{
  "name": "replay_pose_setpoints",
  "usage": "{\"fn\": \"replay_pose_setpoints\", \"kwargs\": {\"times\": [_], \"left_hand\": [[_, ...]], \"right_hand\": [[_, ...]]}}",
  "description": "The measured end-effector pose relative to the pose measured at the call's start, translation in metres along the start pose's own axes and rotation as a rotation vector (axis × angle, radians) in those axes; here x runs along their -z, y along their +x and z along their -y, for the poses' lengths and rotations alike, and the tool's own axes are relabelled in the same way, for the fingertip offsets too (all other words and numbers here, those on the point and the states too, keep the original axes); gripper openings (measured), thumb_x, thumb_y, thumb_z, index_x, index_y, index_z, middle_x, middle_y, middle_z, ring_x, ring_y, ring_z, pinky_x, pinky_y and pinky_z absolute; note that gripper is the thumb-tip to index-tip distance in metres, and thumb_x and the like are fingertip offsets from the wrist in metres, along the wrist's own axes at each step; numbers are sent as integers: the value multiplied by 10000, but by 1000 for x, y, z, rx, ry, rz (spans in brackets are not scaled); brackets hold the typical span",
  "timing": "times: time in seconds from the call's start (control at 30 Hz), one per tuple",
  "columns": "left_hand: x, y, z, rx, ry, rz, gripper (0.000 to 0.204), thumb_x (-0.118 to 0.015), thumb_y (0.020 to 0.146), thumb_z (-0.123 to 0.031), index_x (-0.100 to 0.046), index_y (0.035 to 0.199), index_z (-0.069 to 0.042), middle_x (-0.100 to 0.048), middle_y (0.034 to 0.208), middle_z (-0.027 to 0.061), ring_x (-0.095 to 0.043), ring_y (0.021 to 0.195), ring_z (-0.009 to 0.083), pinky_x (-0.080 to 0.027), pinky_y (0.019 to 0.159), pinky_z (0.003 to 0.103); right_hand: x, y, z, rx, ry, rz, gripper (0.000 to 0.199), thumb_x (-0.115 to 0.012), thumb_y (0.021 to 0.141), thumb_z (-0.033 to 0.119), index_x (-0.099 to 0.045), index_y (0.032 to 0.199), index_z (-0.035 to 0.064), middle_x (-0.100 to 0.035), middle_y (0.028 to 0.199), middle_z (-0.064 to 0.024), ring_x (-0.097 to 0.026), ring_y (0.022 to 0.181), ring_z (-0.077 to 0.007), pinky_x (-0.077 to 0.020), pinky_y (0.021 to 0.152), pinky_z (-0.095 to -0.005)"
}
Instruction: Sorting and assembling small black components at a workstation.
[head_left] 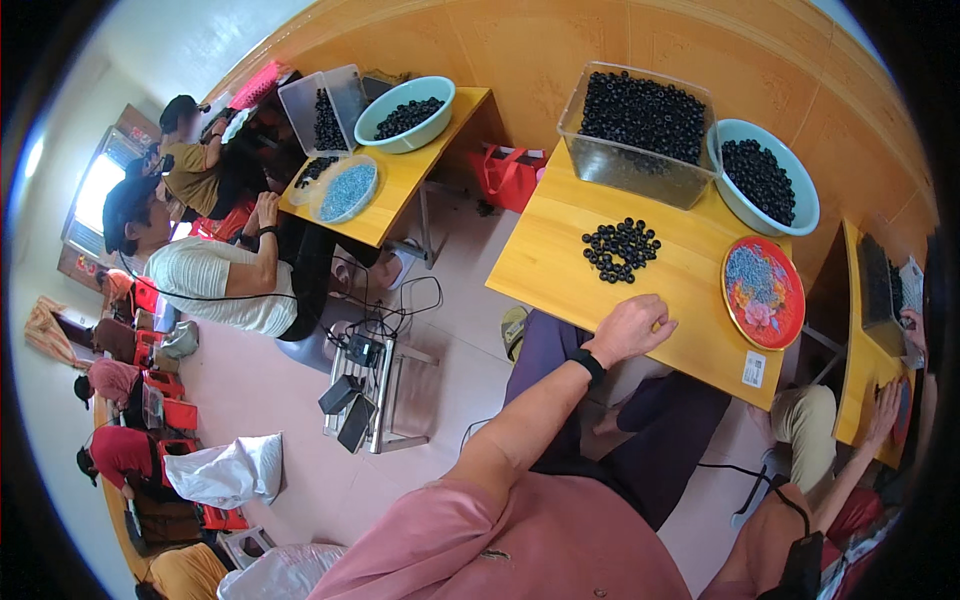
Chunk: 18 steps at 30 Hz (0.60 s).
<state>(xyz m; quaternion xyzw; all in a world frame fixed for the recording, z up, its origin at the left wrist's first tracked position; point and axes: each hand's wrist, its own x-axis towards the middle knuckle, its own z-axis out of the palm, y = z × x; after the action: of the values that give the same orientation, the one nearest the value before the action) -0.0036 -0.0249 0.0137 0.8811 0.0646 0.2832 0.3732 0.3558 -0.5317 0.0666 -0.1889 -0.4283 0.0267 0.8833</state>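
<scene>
My left hand (pixel 630 328), with a black band on the wrist, rests on the near edge of a yellow wooden table (pixel 540 265). Its fingers are curled and nothing shows in them. A small pile of black rings (pixel 620 248) lies on the table just beyond the hand. Further back stand a clear bin (pixel 640 172) full of black rings and a teal basin (pixel 805 215) holding more of them. To the right of the hand, a red round plate (pixel 728 262) carries small grey parts. My right hand is out of view.
Another yellow table (pixel 400 190) at the left carries a teal bowl, clear bins and a dish of grey parts; a person in a striped shirt (pixel 215 285) sits at it. A metal stand with devices (pixel 365 390) is on the floor. A co-worker's hand (pixel 885 405) reaches toward a table at the right.
</scene>
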Motion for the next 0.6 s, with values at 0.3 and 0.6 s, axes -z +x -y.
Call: {"fn": "replay_pose_setpoints", "kwargs": {"times": [0.3, 0.6], "left_hand": [[-6, -5, 22, 85, 57, -38, 258, -675, 895, -276, -622, 815, -37, -639, 812, 169, -640, 789, 373, -525, 713, 458], [19, -4, 40, 89, 164, -176, 124, -635, 901, -127, -594, 983, -43, -625, 906, 167, -639, 897, 367, -524, 767, 455]], "right_hand": [[-378, -59, -184, 177, -541, -314, 303, -477, 1012, 164, -627, 1187, -34, -663, 1144, -111, -663, 977, -238, -535, 890, -342], [-321, -49, -389, -662, -1326, 654, 144, -655, 858, 126, -725, 966, 61, -729, 878, -170, -716, 847, -346, -557, 745, -426]]}}
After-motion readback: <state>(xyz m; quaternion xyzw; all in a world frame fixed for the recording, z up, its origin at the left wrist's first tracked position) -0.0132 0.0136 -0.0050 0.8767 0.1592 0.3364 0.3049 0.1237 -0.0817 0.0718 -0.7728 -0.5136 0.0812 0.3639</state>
